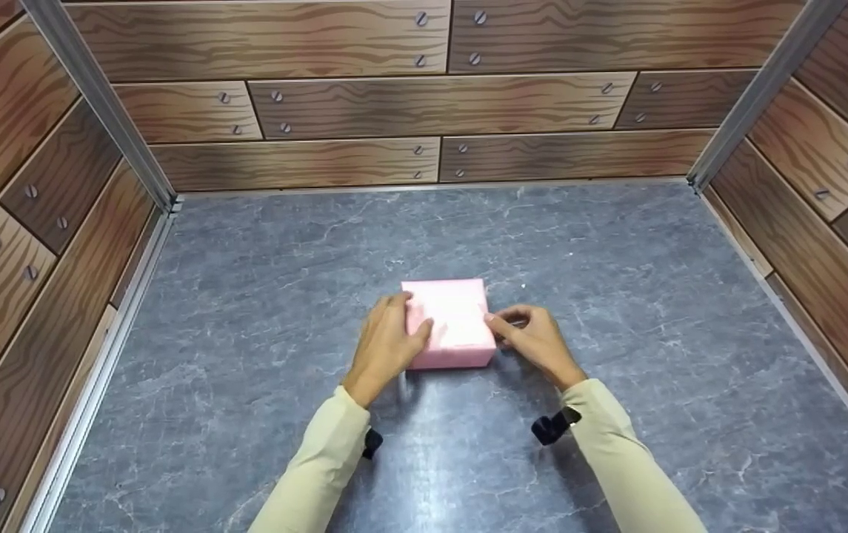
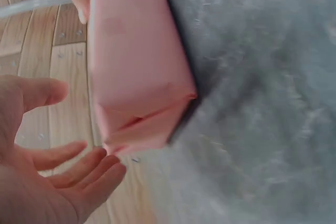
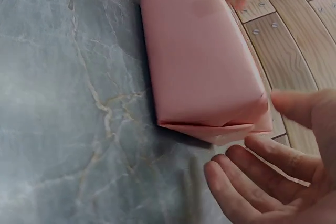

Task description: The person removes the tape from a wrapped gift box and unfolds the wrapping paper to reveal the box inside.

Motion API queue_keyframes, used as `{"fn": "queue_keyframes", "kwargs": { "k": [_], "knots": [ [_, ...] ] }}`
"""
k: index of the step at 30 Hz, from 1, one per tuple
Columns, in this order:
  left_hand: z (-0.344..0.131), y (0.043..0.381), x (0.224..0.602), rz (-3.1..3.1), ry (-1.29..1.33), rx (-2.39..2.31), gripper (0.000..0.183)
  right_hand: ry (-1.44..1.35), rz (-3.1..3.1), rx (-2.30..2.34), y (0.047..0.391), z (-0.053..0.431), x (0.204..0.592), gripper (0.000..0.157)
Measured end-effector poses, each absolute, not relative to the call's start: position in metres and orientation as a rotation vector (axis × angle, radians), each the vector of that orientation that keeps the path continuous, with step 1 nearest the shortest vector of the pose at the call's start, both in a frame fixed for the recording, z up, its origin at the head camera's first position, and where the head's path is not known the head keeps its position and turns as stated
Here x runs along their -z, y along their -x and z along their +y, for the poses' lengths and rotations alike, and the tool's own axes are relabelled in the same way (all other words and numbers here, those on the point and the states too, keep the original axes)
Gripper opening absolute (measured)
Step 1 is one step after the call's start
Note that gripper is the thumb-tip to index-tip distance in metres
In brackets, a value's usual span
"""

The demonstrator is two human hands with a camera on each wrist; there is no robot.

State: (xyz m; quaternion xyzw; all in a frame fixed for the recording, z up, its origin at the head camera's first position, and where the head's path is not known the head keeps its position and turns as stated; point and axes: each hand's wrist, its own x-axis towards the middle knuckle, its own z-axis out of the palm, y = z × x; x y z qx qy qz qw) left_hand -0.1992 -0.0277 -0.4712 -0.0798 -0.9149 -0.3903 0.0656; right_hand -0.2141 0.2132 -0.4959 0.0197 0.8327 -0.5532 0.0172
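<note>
A box wrapped in pink paper [image 1: 453, 314] lies on the grey marbled surface. Folded paper flaps show at its ends in both wrist views. At the box's left side is my left hand [image 1: 386, 337], its thumb over the top in the head view. The left wrist view shows that hand's fingers [image 2: 100, 174] spread loosely by the folded end, thumb apart from them. My right hand [image 1: 538, 340] is at the right side, thumb by the upper edge. In the right wrist view its fingers [image 3: 247, 179] are loosely bent beside the end flap; contact is hard to tell.
Wood-patterned panels [image 1: 349, 107] stand behind the grey surface [image 1: 283, 266] and on both sides. Metal posts [image 1: 101, 104] mark the back corners. A black wrist camera [image 1: 553, 427] sits on the right wrist, and another shows partly at the left.
</note>
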Motion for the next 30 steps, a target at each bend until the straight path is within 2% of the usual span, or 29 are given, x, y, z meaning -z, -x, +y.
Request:
{"fn": "queue_keyframes", "kwargs": {
  "k": [7, 12, 18, 30],
  "knots": [
    [-0.012, 0.204, 0.469, -2.705, 0.611, 0.948, 0.036, 0.129, 2.931, 1.538, 0.219, 0.204, 0.488, 0.018],
    [-0.007, 0.205, 0.472, -2.745, 0.774, 0.802, 0.031, 0.247, 3.047, 1.472, 0.22, 0.195, 0.487, 0.014],
    [-0.005, 0.204, 0.477, -2.807, 0.833, 0.742, 0.032, 0.36, 3.186, 1.36, 0.223, 0.188, 0.488, 0.012],
    [-0.003, 0.205, 0.478, -2.847, 0.828, 0.638, 0.035, 0.391, 3.294, 1.221, 0.223, 0.183, 0.488, 0.011]
  ]
}}
